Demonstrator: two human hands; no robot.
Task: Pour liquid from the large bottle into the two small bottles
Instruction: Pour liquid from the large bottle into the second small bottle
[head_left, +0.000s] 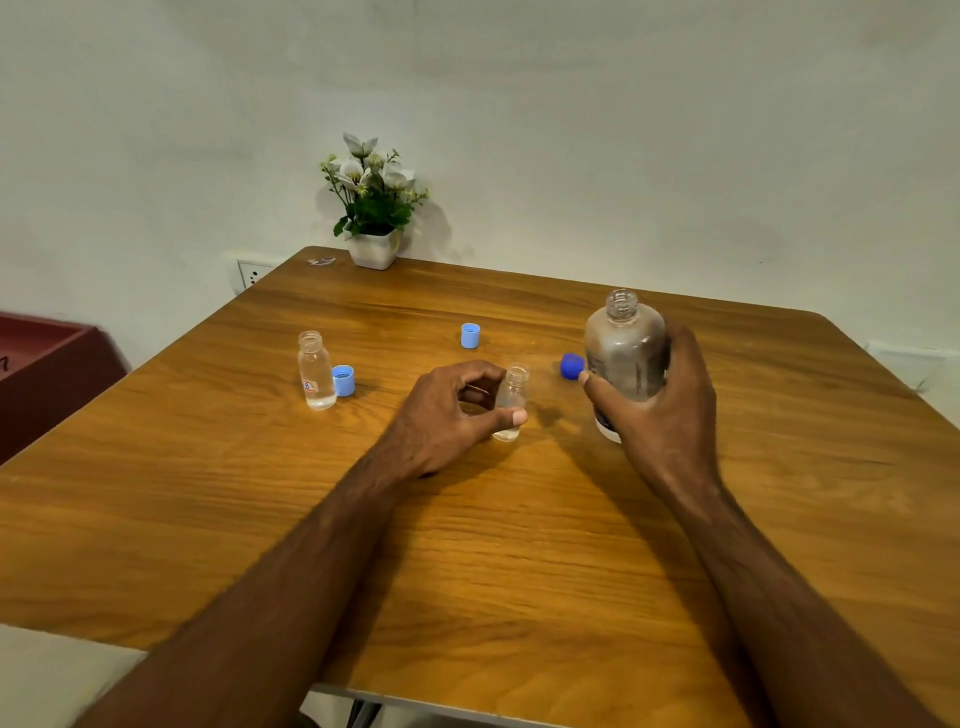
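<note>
My right hand (670, 395) grips the uncapped large bottle (626, 353), upright at bench (519, 545) right. Left hand (447, 415) pinches an open small bottle (511, 402) mid-bench. Second small bottle (316, 370) stands far left, light blue cap (343, 380) touching it.

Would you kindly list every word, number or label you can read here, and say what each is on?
"8", preceded by an unclear mark: label on the far small bottle.
Large bottle in the right hand: label print too blurred to read.
Small bottle held by the left hand: no text visible.
</note>
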